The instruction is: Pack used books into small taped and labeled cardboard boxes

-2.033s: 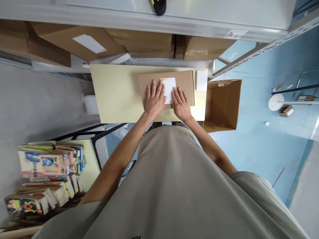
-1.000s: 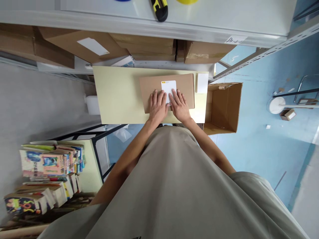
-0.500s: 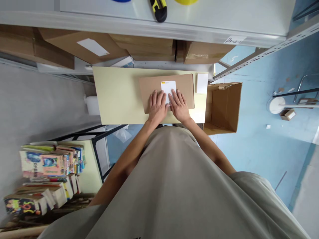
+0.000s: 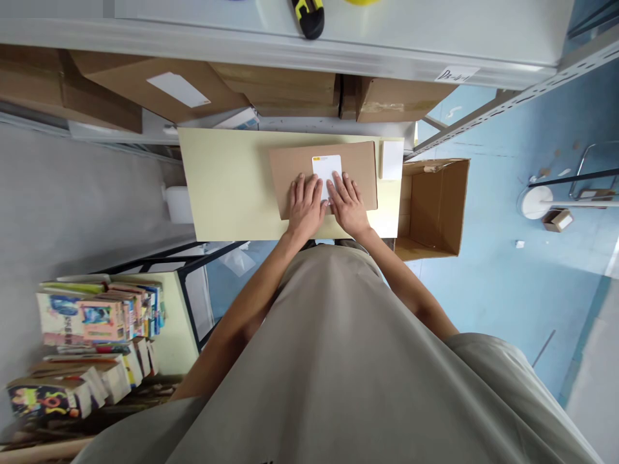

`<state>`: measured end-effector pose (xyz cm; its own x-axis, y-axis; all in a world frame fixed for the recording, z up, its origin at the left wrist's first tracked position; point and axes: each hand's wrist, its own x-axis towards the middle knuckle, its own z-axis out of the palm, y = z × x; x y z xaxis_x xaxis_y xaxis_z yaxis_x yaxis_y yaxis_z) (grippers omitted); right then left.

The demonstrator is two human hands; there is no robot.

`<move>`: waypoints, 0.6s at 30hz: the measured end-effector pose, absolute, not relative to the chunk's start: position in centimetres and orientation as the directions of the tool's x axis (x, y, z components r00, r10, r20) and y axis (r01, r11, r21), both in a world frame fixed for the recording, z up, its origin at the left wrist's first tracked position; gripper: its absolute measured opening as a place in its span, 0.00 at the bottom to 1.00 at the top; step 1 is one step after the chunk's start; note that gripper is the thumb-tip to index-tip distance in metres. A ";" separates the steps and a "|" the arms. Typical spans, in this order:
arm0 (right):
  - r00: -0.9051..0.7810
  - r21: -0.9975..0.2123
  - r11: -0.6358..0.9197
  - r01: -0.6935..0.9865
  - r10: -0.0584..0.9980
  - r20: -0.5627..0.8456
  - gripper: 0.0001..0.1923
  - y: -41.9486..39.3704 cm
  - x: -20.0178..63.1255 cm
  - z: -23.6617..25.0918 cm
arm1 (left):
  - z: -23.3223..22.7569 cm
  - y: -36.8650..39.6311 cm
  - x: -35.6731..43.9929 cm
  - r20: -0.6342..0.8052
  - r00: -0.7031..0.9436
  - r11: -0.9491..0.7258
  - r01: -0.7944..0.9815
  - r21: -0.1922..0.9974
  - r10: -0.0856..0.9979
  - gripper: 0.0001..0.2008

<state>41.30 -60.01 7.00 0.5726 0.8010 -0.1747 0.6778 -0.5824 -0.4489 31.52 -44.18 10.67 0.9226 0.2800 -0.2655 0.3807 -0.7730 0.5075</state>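
Cardboard box, brown, flat-topped and rectangular (image 4: 356, 161), lies slightly askew on the right half of a pale yellow rectangular worktop (image 4: 227, 183). On its top is a white paper label with a small yellow mark in one corner (image 4: 327, 169). The person's left hand (image 4: 305, 201) rests palm down on the box with its fingers extended, thumb by the label's near corner. The right hand (image 4: 349, 203) lies flat too, fingers slightly spread, tips overlapping the label's right edge; neither hand grips anything. Just right of the box sits a white rectangular stack (image 4: 391, 160). Beyond the worktop's right end stands a topless brown cardboard carton (image 4: 435, 209). On the grey metal shelf (image 4: 425, 35) ahead lies a black-and-yellow tool (image 4: 309, 19).
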 end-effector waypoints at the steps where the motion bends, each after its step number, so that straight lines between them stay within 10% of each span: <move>1: 0.572 -0.450 -0.582 0.677 0.801 -0.176 0.35 -60.0 41.3 7.0 | 10.6 -44.2 31.5 -0.261 0.923 -0.772 0.380 0.510 0.281 0.35; 18: 0.573 -0.446 -0.585 0.677 0.800 -0.178 0.35 -60.0 41.3 7.1 | 10.3 -44.2 31.4 -0.235 0.929 -0.768 0.368 0.525 0.285 0.36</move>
<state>41.25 -60.01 7.13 0.5729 0.8000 -0.1783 0.6775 -0.5847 -0.4463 31.39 -44.15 10.25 0.9293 0.2846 -0.2352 0.3679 -0.7676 0.5248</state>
